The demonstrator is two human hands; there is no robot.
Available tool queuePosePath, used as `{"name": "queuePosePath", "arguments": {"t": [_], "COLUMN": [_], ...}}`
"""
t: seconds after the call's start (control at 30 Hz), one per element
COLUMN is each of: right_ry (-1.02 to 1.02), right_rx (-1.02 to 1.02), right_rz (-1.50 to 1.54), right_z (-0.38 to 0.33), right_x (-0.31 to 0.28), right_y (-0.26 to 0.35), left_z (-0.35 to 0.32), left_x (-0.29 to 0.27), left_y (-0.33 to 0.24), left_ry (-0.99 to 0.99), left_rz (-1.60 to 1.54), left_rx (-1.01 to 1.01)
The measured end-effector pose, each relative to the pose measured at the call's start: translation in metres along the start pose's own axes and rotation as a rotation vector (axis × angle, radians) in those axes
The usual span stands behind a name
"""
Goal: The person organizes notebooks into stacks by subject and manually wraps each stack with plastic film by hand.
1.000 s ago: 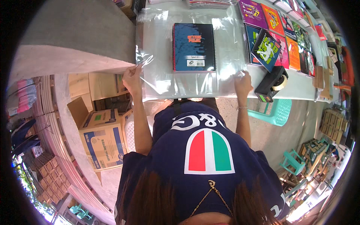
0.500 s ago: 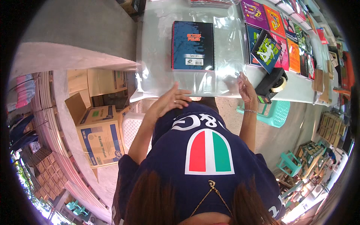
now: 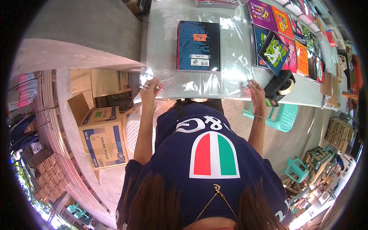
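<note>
A clear plastic sheet (image 3: 199, 85) lies over the white table, its near edge along the table's front. On it rests a dark blue spiral notebook (image 3: 199, 46) with a wire binding. My left hand (image 3: 151, 88) pinches the sheet's near left corner, fingers closed together. At the near right corner, my right hand (image 3: 256, 92) also pinches the plastic between thumb and fingers. Just right of that hand stands a black tape dispenser (image 3: 281, 89) with a roll of tape.
Several colourful notebooks (image 3: 283, 42) spread over the table's right side, and a stack of notebooks (image 3: 220, 4) sits at the far edge. A grey wall ledge (image 3: 80, 34) is to the left. Below are an open cardboard box (image 3: 103, 138) and a green stool (image 3: 285, 117).
My left hand has moved left and up from near my lap and taken hold of the sheet's left corner. My right hand has shifted slightly down and right.
</note>
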State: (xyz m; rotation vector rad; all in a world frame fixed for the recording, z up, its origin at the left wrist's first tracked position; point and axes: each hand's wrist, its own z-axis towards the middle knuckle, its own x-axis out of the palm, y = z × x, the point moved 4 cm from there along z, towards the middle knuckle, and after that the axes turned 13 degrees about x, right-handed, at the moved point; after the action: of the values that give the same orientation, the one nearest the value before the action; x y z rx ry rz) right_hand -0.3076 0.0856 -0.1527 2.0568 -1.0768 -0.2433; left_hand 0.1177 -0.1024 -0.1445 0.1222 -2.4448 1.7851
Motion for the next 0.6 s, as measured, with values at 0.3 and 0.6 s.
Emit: {"name": "queuePosePath", "arguments": {"t": [0.3, 0.6], "right_ry": [-0.071, -0.053], "right_rx": [-0.102, -0.223], "right_rz": [-0.170, -0.461], "right_z": [-0.002, -0.002], "right_x": [0.005, 0.006], "right_y": [0.007, 0.014], "left_z": [0.004, 0.017], "left_x": [-0.027, -0.031], "left_y": [-0.026, -0.033], "left_ry": [0.075, 0.312], "left_rz": [0.257, 0.359], "left_rx": [0.133, 0.101]}}
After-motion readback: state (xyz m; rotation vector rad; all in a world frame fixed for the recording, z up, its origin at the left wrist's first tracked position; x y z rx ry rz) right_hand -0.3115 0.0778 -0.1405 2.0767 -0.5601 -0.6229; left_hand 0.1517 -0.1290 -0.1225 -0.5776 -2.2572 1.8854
